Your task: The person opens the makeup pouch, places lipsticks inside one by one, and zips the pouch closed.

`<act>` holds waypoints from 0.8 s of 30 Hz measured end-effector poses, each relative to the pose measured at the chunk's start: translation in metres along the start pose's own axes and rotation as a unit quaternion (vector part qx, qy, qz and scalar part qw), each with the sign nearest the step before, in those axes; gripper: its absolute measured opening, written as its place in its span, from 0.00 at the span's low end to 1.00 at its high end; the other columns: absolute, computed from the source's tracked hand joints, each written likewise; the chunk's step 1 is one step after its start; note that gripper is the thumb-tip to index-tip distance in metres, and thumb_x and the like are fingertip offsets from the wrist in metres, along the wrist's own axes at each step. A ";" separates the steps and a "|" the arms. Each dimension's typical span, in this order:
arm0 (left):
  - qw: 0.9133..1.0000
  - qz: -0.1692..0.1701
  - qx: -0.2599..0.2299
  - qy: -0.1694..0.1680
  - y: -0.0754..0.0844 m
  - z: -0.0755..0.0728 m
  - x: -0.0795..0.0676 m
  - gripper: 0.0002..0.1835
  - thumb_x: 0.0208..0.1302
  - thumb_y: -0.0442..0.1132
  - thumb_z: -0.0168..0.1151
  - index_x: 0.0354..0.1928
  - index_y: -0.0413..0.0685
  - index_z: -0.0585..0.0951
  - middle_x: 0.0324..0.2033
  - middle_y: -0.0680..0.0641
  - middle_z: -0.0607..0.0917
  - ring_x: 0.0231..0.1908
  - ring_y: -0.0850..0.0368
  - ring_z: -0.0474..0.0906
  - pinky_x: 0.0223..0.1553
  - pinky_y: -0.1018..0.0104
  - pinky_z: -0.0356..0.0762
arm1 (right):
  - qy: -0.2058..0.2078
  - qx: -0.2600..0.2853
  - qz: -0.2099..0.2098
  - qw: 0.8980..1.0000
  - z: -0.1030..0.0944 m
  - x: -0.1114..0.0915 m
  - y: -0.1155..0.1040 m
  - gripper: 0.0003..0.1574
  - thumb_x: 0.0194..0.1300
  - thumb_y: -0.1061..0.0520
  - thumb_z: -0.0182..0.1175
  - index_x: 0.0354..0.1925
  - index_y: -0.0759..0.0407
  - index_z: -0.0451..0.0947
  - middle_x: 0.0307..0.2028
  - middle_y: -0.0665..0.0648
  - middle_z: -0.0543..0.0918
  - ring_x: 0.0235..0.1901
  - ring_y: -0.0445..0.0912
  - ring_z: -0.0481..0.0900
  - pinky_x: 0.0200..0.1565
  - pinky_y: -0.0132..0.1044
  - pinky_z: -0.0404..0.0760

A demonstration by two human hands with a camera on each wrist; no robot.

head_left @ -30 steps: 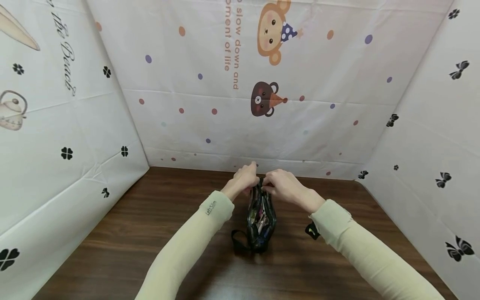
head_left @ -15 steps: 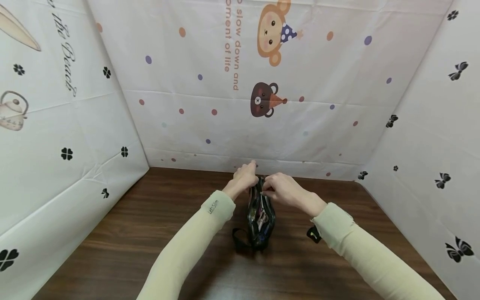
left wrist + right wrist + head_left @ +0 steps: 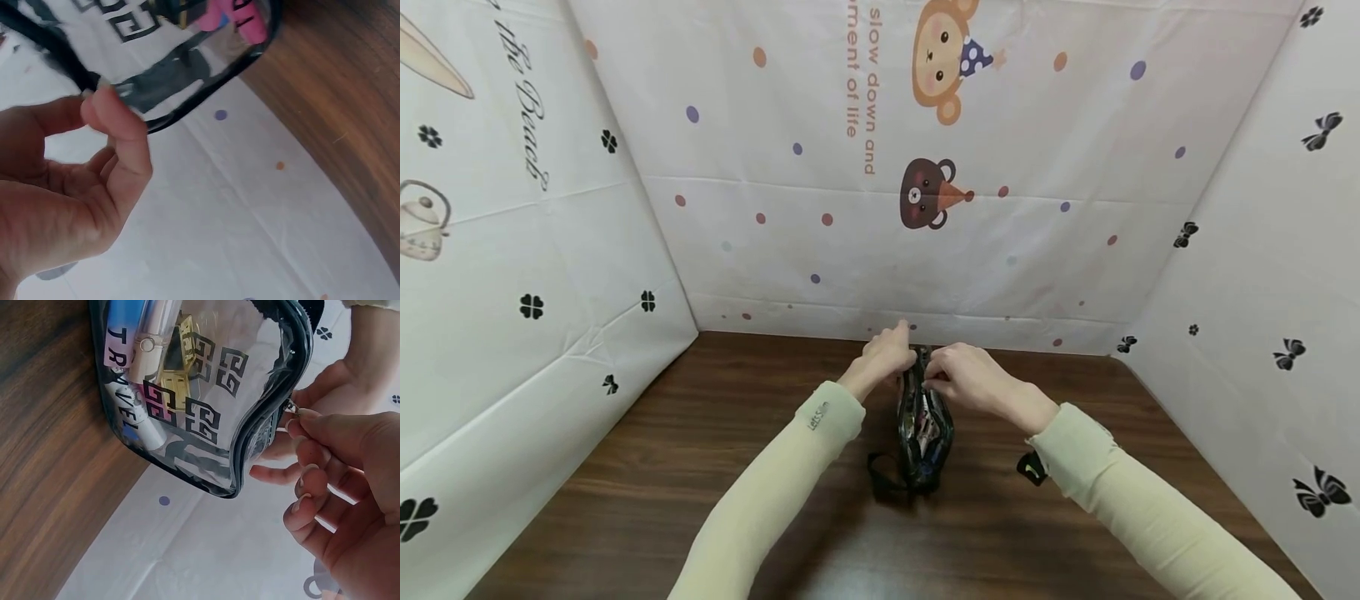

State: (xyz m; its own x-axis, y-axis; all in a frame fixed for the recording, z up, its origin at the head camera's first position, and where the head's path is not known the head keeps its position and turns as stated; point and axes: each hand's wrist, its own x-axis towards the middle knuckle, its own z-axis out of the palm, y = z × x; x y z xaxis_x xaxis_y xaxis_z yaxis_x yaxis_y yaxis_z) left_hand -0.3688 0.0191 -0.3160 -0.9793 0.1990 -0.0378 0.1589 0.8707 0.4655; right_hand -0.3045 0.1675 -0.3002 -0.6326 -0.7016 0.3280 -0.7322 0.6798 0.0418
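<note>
A clear zip pouch with black trim stands lengthwise on the table, its top gaping at the near part. At its far end my left hand pinches the black edge; the left wrist view shows thumb and finger meeting on that trim. Opposite it, my right hand pinches a small metal zipper pull between thumb and index finger, the other fingers curled. Through the clear wall show a blue-and-pink tube, a white tube and a gold-coloured piece.
A black strap loop lies at the pouch's near left. Near the right cuff is a small black object with a yellow-green mark. White printed sheets wall in the brown wooden table at the back and sides.
My right hand has drawn slightly nearer along the pouch's top with the zipper pull. The left hand keeps its hold at the far end. The head view has shifted a little.
</note>
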 end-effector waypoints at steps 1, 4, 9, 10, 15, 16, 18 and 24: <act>1.000 -0.002 0.002 -0.009 0.001 -0.001 -0.001 0.33 0.64 0.38 0.47 0.69 0.51 0.48 0.14 0.47 0.74 0.08 0.57 0.60 0.10 0.66 0.58 | 0.002 -0.003 0.001 1.000 0.000 0.000 0.000 0.03 0.55 0.55 0.63 0.25 0.48 0.82 0.23 0.42 0.76 0.21 0.34 0.71 0.26 0.29 0.72; 1.000 0.003 0.002 -0.018 0.003 -0.002 -0.004 0.36 0.64 0.36 0.48 0.70 0.50 0.45 0.10 0.48 0.71 0.06 0.58 0.56 0.08 0.66 0.57 | 0.008 -0.007 0.002 1.000 0.000 0.001 0.000 0.03 0.54 0.55 0.64 0.25 0.48 0.82 0.23 0.42 0.75 0.21 0.34 0.71 0.26 0.29 0.72; 1.000 0.009 0.004 0.017 0.002 -0.001 -0.005 0.37 0.62 0.33 0.49 0.70 0.50 0.44 0.08 0.49 0.68 0.06 0.58 0.53 0.08 0.67 0.54 | 0.018 -0.015 -0.016 1.000 0.000 0.001 -0.004 0.03 0.54 0.55 0.64 0.24 0.48 0.82 0.22 0.43 0.74 0.20 0.35 0.69 0.25 0.29 0.70; 1.000 0.010 0.005 0.023 0.002 0.000 -0.005 0.37 0.62 0.32 0.49 0.70 0.50 0.44 0.08 0.49 0.68 0.06 0.58 0.53 0.08 0.67 0.53 | 0.018 -0.016 -0.020 0.999 0.000 0.001 -0.005 0.03 0.54 0.55 0.64 0.25 0.48 0.82 0.22 0.43 0.74 0.20 0.35 0.69 0.24 0.29 0.70; 0.999 0.023 0.009 0.049 0.001 0.003 -0.004 0.35 0.61 0.32 0.48 0.69 0.48 0.46 0.09 0.50 0.67 0.07 0.59 0.52 0.09 0.68 0.50 | 0.021 -0.022 -0.027 0.999 -0.001 -0.003 -0.009 0.03 0.54 0.55 0.64 0.24 0.49 0.82 0.21 0.43 0.73 0.19 0.34 0.68 0.24 0.28 0.68; 0.998 0.024 0.009 0.054 0.001 0.003 -0.004 0.35 0.61 0.32 0.48 0.68 0.47 0.47 0.09 0.50 0.66 0.07 0.59 0.52 0.10 0.68 0.49 | 0.022 -0.022 -0.028 0.999 -0.001 -0.003 -0.010 0.03 0.54 0.55 0.64 0.24 0.48 0.82 0.21 0.42 0.73 0.19 0.34 0.68 0.23 0.28 0.68; 0.997 0.024 0.011 0.068 0.001 0.004 -0.003 0.33 0.61 0.32 0.48 0.67 0.47 0.50 0.09 0.50 0.66 0.08 0.58 0.53 0.10 0.68 0.50 | 0.022 -0.022 -0.034 0.999 -0.002 -0.004 -0.012 0.04 0.54 0.55 0.64 0.23 0.48 0.81 0.21 0.42 0.72 0.20 0.34 0.68 0.23 0.28 0.68; 0.995 0.021 0.036 0.096 -0.001 0.006 -0.003 0.28 0.63 0.37 0.49 0.64 0.46 0.54 0.12 0.48 0.71 0.10 0.57 0.59 0.12 0.67 0.54 | 0.027 -0.029 -0.048 0.998 -0.003 -0.006 -0.015 0.05 0.54 0.55 0.64 0.22 0.46 0.80 0.22 0.40 0.73 0.21 0.34 0.69 0.24 0.29 0.70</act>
State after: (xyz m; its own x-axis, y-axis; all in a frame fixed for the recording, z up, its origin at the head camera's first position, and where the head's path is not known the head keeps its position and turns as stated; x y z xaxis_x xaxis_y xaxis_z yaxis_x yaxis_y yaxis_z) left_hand -0.3648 0.0207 -0.3217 -0.9765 0.1525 0.1525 0.2020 0.8947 0.3985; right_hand -0.2894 0.1623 -0.2997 -0.5450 -0.7519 0.3709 -0.7716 0.6229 0.1290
